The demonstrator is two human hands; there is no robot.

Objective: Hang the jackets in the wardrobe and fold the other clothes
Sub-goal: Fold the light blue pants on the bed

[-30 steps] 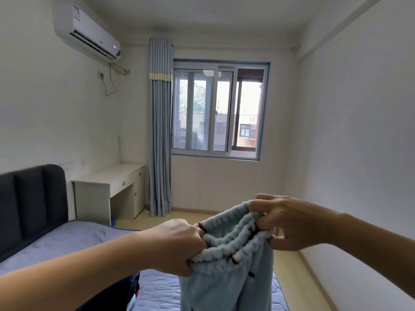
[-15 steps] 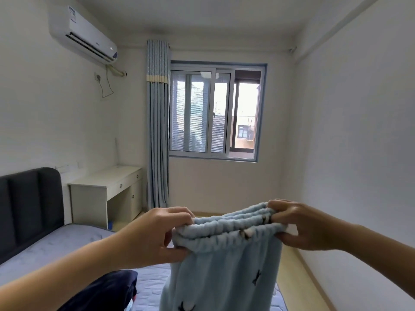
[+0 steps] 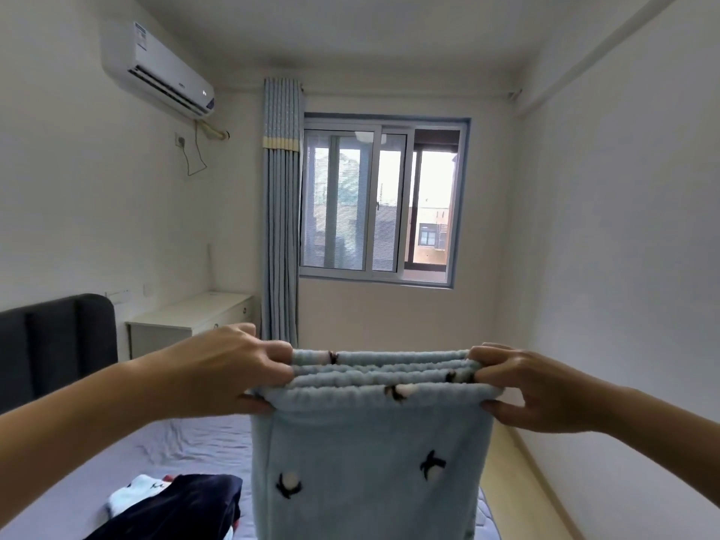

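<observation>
Fleece, pale blue, fills the lower centre of the head view: a pair of trousers (image 3: 370, 461) whose lower part is cut off by the bottom edge, so the legs can't be made out. Fingertips of the left hand (image 3: 233, 368) & right hand (image 3: 533, 387) are partly hidden by the cloth folds.

The waistband (image 3: 382, 374) is held stretched flat & level between them, in mid-air above the bed (image 3: 175, 450). It is elasticated, gathered in ribbed rows, w/ several layers stacked. The fabric is dotted w/ small black-and-white motifs (penguins, perhaps; too small to be sure). The left end is gripped by the left hand, fingers curled over the top, thumb beneath. The right end is pinched by the right hand in like manner. The cloth hangs straight down from the grip.

Below left, a dark navy garment (image 3: 187, 504) lies crumpled on the grey-lilac sheet, w/ a white garment (image 3: 132, 496) touching it, partly covered. A dark padded headboard (image 3: 54, 344) is seen at left, w/ a white desk (image 3: 195, 317) beyond, near a blue curtain (image 3: 282, 212) beside the window (image 3: 378, 200). An air-con unit (image 3: 156, 72) is mounted high on the left wall. Light wood floor (image 3: 518, 481) runs along the right wall.
</observation>
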